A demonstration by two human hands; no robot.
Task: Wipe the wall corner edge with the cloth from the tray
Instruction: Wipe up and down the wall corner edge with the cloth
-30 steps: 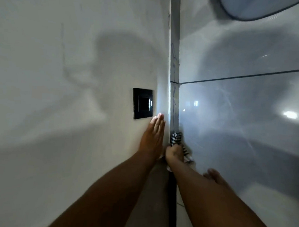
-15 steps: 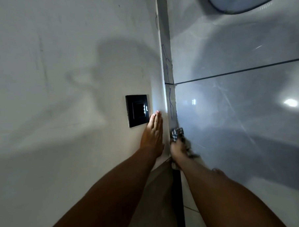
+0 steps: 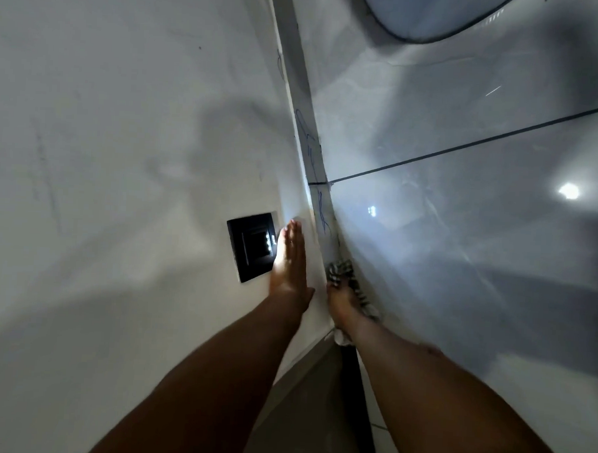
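The wall corner edge (image 3: pixel 314 151) is a narrow grey strip with blue scribbles, running between a white painted wall and a glossy grey tiled wall. My right hand (image 3: pixel 344 303) grips a black-and-white striped cloth (image 3: pixel 340 272) and presses it against the lower part of that strip. My left hand (image 3: pixel 289 260) lies flat on the white wall with its fingers together, just left of the corner. The tray is out of view.
A black switch plate (image 3: pixel 252 246) is set in the white wall (image 3: pixel 122 150) right beside my left hand. The tiled wall (image 3: pixel 461 250) has a dark grout line. A dark-rimmed pale object (image 3: pixel 437 16) sits at the top. The floor (image 3: pixel 310 415) shows between my forearms.
The view has tilted, so the corner now leans to the left. Both hands keep their places on the wall, the cloth still pressed to the strip.
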